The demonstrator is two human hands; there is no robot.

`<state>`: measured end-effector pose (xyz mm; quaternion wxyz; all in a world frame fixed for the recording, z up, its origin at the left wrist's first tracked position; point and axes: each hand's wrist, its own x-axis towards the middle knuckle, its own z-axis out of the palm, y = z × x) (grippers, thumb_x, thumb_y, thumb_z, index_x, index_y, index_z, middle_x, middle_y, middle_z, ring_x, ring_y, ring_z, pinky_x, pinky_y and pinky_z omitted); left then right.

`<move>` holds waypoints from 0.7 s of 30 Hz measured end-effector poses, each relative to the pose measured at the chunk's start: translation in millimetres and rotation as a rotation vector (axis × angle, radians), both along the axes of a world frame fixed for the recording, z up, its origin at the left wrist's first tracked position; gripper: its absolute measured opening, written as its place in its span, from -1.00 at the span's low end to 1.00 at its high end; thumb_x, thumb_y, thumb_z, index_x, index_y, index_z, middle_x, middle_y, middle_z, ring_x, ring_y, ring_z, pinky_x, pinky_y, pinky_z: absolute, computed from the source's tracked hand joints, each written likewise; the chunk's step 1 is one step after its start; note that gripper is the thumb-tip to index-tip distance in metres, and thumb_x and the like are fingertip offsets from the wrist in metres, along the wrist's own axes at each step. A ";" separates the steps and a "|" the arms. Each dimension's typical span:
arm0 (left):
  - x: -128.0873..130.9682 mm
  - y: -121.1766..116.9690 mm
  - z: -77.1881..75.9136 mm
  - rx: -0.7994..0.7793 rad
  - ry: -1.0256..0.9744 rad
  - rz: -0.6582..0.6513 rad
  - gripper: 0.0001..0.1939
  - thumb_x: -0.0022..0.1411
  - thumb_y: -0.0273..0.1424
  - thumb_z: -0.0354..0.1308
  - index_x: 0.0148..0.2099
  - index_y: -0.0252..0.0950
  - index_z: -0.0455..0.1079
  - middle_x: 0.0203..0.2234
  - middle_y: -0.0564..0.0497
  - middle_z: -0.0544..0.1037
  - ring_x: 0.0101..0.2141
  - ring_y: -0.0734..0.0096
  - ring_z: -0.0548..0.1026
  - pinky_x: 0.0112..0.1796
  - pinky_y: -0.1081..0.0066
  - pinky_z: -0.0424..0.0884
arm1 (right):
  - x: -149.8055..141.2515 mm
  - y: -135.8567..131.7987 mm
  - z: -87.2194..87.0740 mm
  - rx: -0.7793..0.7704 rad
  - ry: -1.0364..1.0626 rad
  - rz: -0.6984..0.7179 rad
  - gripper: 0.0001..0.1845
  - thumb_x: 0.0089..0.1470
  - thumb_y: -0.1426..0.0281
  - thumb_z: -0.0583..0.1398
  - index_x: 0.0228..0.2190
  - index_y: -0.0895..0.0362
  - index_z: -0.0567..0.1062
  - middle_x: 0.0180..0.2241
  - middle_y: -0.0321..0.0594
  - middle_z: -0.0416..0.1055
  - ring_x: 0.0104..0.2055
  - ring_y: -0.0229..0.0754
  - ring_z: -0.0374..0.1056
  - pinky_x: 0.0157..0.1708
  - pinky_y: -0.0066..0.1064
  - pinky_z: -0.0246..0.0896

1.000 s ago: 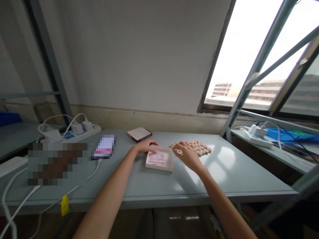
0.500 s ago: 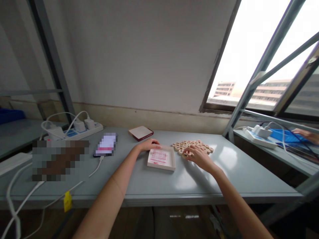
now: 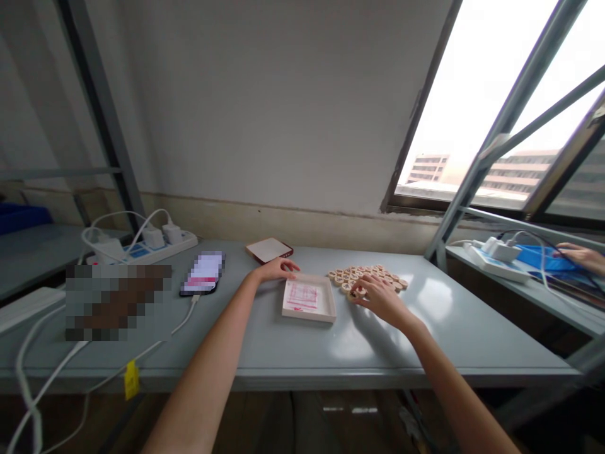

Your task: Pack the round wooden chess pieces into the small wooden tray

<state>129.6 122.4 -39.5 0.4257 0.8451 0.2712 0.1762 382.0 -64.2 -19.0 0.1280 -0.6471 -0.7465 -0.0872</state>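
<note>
A shallow white open box (image 3: 331, 314) with a pink-red printed sheet inside stands in the middle of the desk. Behind its far left corner is my left hand (image 3: 276, 268), fingers apart and holding nothing. To the right of the box lies a flat cluster of round wooden Chinese chess pieces (image 3: 346, 276), several with dark markings. My right hand (image 3: 380, 296) reaches over the cluster's near side, its thumb and fingertips closed on one piece (image 3: 352, 296) at the near left edge. Part of the cluster is hidden under that hand.
A dark red box lid (image 3: 268, 250) lies inside up near the wall. On the left are a phone (image 3: 204, 272) with a charging cable, a power strip (image 3: 161, 250) and loose white cables. Another person's hand (image 3: 579, 255) is by a blue tray (image 3: 543, 257) at far right.
My left hand has drawn slightly back and left from the box's rim, its fingers spreading. My right hand stays at the same piece. The view has shifted slightly.
</note>
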 end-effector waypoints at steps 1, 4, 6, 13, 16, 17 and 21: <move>-0.6 1.9 -1.4 0.024 0.008 0.008 -0.55 -0.14 -0.24 0.20 -0.18 -0.38 0.41 -0.34 -0.04 0.44 -0.37 0.41 0.37 -0.33 0.45 0.25 | 0.2 -0.8 0.3 0.003 0.006 0.009 -0.90 -0.02 0.36 0.17 -0.37 0.09 0.41 -0.27 -0.18 0.34 -0.15 -0.06 0.22 -0.21 -0.26 0.10; -1.4 6.3 -5.6 0.019 0.018 0.006 -0.60 -0.14 -0.23 0.18 -0.24 -0.39 0.42 -0.41 -0.02 0.44 -0.39 0.43 0.35 -0.35 0.47 0.23 | 1.9 -3.0 3.6 -0.002 0.074 0.056 -0.90 -0.04 0.34 0.18 -0.40 0.08 0.42 -0.32 -0.21 0.36 -0.21 -0.10 0.25 -0.25 -0.30 0.11; -1.1 7.3 -7.2 -0.007 0.015 0.014 -0.62 -0.15 -0.24 0.19 -0.29 -0.40 0.43 -0.43 -0.02 0.45 -0.39 0.43 0.35 -0.35 0.48 0.23 | -0.5 -1.7 8.9 -0.010 0.174 0.103 -0.88 -0.04 0.30 0.17 -0.41 0.08 0.43 -0.37 -0.23 0.36 -0.27 -0.16 0.26 -0.29 -0.35 0.12; -1.5 -0.9 -0.8 -0.054 0.020 0.060 -0.61 -0.18 -0.19 0.19 -0.34 -0.41 0.43 -0.50 -0.02 0.46 -0.48 0.45 0.33 -0.43 0.47 0.20 | -62.9 40.3 26.9 -0.023 0.259 0.227 -0.82 -0.06 0.24 0.20 -0.37 0.04 0.45 -0.37 -0.29 0.40 -0.29 -0.21 0.27 -0.29 -0.38 0.03; -1.8 -3.7 2.6 -0.091 0.001 0.051 -0.55 -0.16 -0.10 0.16 -0.36 -0.42 0.42 -0.54 0.00 0.43 -0.50 0.48 0.31 -0.43 0.46 0.21 | -90.7 64.0 22.6 -0.056 0.176 0.235 -0.86 -0.07 0.32 0.21 -0.37 0.05 0.45 -0.33 -0.29 0.43 -0.22 -0.17 0.28 -0.23 -0.34 -0.04; -1.5 -4.3 3.5 -0.103 -0.001 0.044 -0.52 -0.14 -0.06 0.13 -0.36 -0.42 0.42 -0.55 0.00 0.42 -0.51 0.49 0.30 -0.44 0.47 0.21 | -95.1 69.7 20.8 -0.066 0.171 0.240 -0.85 -0.07 0.32 0.21 -0.35 0.04 0.45 -0.33 -0.29 0.43 -0.21 -0.16 0.28 -0.22 -0.33 -0.06; 2.5 -8.4 6.3 -0.043 0.061 0.044 -0.45 -0.08 0.00 0.05 -0.27 -0.41 0.41 -0.51 0.00 0.42 -0.53 0.51 0.29 -0.48 0.49 0.18 | -79.9 74.8 20.6 -0.047 0.194 0.195 -0.80 -0.07 0.35 0.20 -0.30 0.01 0.43 -0.34 -0.33 0.44 -0.26 -0.20 0.30 -0.23 -0.34 -0.06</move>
